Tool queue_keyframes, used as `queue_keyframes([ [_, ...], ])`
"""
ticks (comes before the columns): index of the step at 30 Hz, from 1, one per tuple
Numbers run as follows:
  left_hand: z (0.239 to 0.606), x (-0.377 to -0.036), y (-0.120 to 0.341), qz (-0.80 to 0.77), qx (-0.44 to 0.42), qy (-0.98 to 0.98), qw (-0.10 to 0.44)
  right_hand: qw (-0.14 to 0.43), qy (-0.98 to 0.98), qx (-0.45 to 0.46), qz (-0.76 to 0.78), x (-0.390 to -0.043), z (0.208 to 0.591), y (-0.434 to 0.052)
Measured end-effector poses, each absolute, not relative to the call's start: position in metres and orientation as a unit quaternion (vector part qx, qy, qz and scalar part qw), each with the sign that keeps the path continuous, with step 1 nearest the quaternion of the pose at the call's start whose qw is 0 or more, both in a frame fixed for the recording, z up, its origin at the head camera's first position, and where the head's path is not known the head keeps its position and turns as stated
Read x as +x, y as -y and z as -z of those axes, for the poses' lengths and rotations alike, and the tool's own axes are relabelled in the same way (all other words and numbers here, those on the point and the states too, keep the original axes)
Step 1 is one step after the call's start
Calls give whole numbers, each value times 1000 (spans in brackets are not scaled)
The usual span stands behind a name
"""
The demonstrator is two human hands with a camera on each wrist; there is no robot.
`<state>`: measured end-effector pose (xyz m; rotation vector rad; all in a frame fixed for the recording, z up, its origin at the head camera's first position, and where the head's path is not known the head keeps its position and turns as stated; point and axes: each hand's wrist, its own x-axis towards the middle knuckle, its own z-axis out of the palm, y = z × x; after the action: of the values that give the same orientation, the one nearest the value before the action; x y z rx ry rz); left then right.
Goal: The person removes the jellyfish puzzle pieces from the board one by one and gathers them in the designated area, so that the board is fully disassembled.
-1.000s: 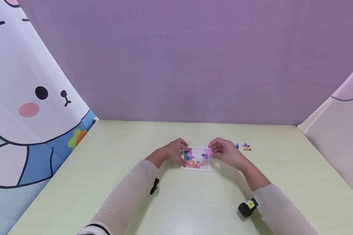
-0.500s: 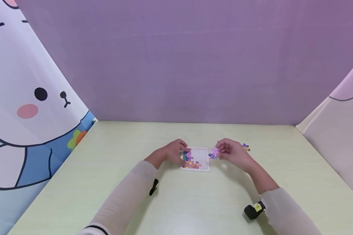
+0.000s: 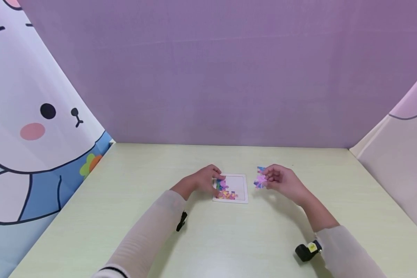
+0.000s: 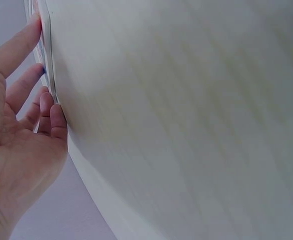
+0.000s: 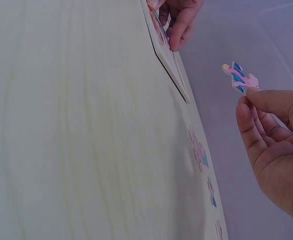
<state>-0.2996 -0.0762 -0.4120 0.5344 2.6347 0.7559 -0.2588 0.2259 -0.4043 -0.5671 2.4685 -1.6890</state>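
A small white puzzle tray (image 3: 241, 188) lies at the table's middle, with colourful pieces filling its left and near parts. My left hand (image 3: 203, 181) rests on the tray's left edge, fingers lying on the placed pieces (image 3: 223, 189). My right hand (image 3: 281, 180) hovers just right of the tray and pinches a pink-and-blue puzzle piece (image 3: 260, 180) in its fingertips; the right wrist view shows that piece (image 5: 239, 76) held up off the table. In the left wrist view my fingers (image 4: 45, 112) touch the tray's edge (image 4: 47, 55).
Loose puzzle pieces (image 5: 198, 150) lie on the pale green table (image 3: 229, 231) beside the tray, mostly hidden behind my right hand in the head view. A purple wall backs the table; printed curtains flank it left and right.
My right hand has drawn back to the right, away from the tray, carrying the pink piece with it. The left hand has stayed on the tray.
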Motion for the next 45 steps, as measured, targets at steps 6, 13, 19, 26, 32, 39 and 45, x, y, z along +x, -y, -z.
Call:
queue_keyframes([
  [6, 413, -301, 77, -270, 193, -927, 175, 44, -814, -182, 550, -259, 406, -234],
  [13, 412, -300, 77, -269, 193, -927, 177, 40, -818, -178, 546, -259, 409, -246],
  [19, 411, -299, 77, -279, 187, -925, 177, 41, -823, -163, 543, -260, 411, -258],
  [26, 410, -298, 76, -275, 184, -928, 174, 36, -837, -149, 525, -262, 414, -271],
  [32, 411, -299, 76, -274, 185, -927, 174, 33, -849, -141, 508, -266, 417, -281],
  [39, 412, -299, 77, -271, 191, -928, 173, 45, -850, -139, 505, -271, 419, -287],
  [45, 413, -300, 76, -267, 190, -929, 172, 65, -857, -132, 493, -277, 420, -292],
])
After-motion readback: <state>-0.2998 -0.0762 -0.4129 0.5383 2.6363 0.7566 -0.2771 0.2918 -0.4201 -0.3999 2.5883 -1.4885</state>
